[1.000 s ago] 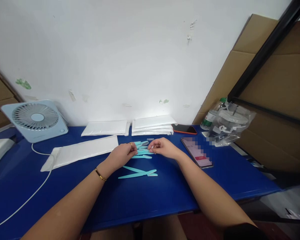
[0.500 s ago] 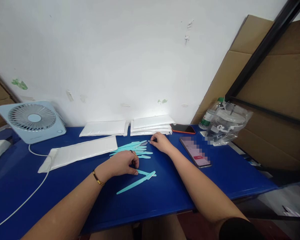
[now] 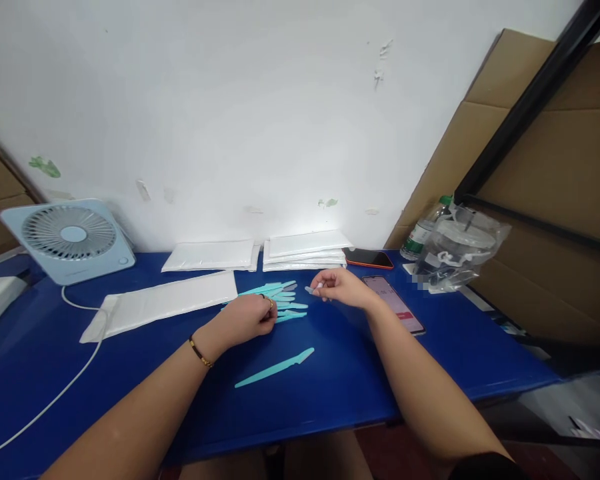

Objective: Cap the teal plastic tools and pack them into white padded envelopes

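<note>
A single turquoise razor (image 3: 275,369) lies nearward of the closer left hand (image 3: 253,316), its long axis slanting away rightward; that hand's fingers curl, grip indeterminable, while the right hand (image 3: 341,287) pinches a small translucent piece (image 3: 309,290).

A white wall (image 3: 205,120) (scuffed, with greenish patches (image 3: 45,167)) rises behind the blue worktop (image 3: 340,373); brown cardboard (image 3: 555,167) stands at the right, crossed by a slanting black bar (image 3: 533,100), and dark red floor (image 3: 387,450) shows below.

Tools (image 3: 275,368) are turq, tbl (image 3: 340,387) dk blue, fan (image 3: 87,272) lt blue.
</note>
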`<state>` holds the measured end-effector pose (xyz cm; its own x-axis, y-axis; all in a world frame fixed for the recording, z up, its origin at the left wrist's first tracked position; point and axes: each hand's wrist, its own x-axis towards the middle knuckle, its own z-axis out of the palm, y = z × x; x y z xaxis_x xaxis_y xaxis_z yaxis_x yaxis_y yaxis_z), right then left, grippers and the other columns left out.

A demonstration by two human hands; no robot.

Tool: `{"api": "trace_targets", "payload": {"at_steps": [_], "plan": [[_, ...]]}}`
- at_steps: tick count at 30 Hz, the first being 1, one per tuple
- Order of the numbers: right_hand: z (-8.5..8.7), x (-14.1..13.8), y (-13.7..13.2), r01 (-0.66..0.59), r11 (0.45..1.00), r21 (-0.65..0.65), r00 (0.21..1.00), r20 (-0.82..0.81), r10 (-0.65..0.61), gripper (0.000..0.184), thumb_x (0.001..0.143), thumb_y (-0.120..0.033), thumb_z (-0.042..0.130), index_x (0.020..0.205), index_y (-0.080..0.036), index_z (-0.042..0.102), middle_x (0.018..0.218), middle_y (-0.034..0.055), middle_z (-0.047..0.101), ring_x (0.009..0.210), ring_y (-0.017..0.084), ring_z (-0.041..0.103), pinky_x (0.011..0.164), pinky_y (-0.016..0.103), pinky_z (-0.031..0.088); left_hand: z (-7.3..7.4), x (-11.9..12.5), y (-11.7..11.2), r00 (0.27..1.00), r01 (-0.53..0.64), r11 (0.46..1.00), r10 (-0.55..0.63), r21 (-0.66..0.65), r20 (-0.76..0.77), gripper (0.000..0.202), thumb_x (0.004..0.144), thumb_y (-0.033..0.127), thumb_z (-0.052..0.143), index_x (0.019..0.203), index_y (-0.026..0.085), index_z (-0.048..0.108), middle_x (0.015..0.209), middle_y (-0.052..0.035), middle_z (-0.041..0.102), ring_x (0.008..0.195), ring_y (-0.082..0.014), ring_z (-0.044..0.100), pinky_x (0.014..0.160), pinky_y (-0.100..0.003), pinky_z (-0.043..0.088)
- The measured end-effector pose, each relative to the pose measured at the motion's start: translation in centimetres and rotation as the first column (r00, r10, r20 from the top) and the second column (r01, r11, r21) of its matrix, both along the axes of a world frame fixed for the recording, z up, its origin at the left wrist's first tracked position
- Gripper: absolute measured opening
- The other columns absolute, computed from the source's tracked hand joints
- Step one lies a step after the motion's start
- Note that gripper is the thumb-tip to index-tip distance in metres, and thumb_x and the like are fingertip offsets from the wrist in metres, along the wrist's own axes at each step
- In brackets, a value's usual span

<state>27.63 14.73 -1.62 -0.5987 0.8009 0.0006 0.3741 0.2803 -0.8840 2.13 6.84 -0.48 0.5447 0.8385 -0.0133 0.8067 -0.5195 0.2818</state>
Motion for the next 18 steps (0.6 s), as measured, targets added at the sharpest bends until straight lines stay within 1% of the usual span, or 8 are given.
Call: {"api": "trace_targets", "payload": {"at_steps": [2,4,8,14,16,18], "plan": [[0.6,-0.1,-0.6,-0.082,0.995,-0.050,0.997,-0.009,0.081,0.031,0.070,-0.039,0.068,0.088,-0.014,0.064,0.067,0.0023,0.060,0.059,0.012,0.056,0.055,0.022,0.045,0.0,-0.3,0.3,0.999,-0.039,0.999,0.038,0.025,0.015,0.015,0.078,0.022,0.045,0.076,0.020,0.060,0.067,-0.0013,0.061,0.062,-0.0145,0.052,0.055,-0.025,0.032],[0.9,-0.2,-0.9,-0.110,0.992,-0.068,0.994,0.004,0.111,0.033,0.070,-0.040,0.069,0.089,-0.014,0.065,0.070,0.0033,0.062,0.059,0.011,0.056,0.054,0.022,0.045,0.1,-0.6,0.5,0.998,-0.051,0.998,0.050,0.041,0.026,0.015,0.078,0.022,0.045,0.075,0.020,0.059,0.067,-0.0013,0.060,0.062,-0.0141,0.052,0.055,-0.024,0.032],[0.8,-0.5,-1.1,-0.124,0.989,-0.082,0.992,0.009,0.125,0.032,0.069,-0.039,0.069,0.088,-0.013,0.066,0.071,0.0043,0.063,0.059,0.011,0.055,0.053,0.022,0.045,0.2,-0.8,0.5,0.998,-0.057,0.998,0.055,0.040,0.043,0.015,0.079,0.022,0.044,0.075,0.020,0.058,0.067,-0.0016,0.060,0.062,-0.0140,0.052,0.056,-0.024,0.033],[0.4,-1.7,-1.7,-0.138,0.989,-0.059,0.990,-0.021,0.137,0.026,0.071,-0.034,0.068,0.086,-0.014,0.067,0.063,0.0013,0.060,0.057,0.011,0.055,0.052,0.021,0.043,0.3,-0.6,0.4,0.996,-0.030,0.999,0.028,0.028,0.079,0.018,0.082,0.024,0.042,0.075,0.020,0.058,0.068,-0.0012,0.060,0.064,-0.0145,0.054,0.058,-0.025,0.034],[0.2,-2.3,-2.0,-0.136,0.990,-0.039,0.990,-0.041,0.134,0.026,0.072,-0.034,0.067,0.087,-0.014,0.067,0.062,0.0010,0.060,0.057,0.011,0.056,0.054,0.022,0.044,0.2,-0.6,0.5,0.997,-0.029,0.999,0.028,0.022,0.071,0.019,0.083,0.025,0.041,0.076,0.020,0.058,0.068,-0.0014,0.060,0.064,-0.0146,0.054,0.058,-0.025,0.035],[0.0,-2.7,-2.1,-0.143,0.989,-0.024,0.989,-0.039,0.142,0.028,0.073,-0.034,0.066,0.092,-0.014,0.067,0.065,0.0021,0.063,0.061,0.013,0.059,0.058,0.024,0.046,0.2,-0.6,0.6,0.996,-0.052,0.998,0.050,0.029,0.068,0.021,0.084,0.026,0.041,0.079,0.020,0.060,0.073,-0.0026,0.063,0.066,-0.0155,0.055,0.061,-0.026,0.037]]}}
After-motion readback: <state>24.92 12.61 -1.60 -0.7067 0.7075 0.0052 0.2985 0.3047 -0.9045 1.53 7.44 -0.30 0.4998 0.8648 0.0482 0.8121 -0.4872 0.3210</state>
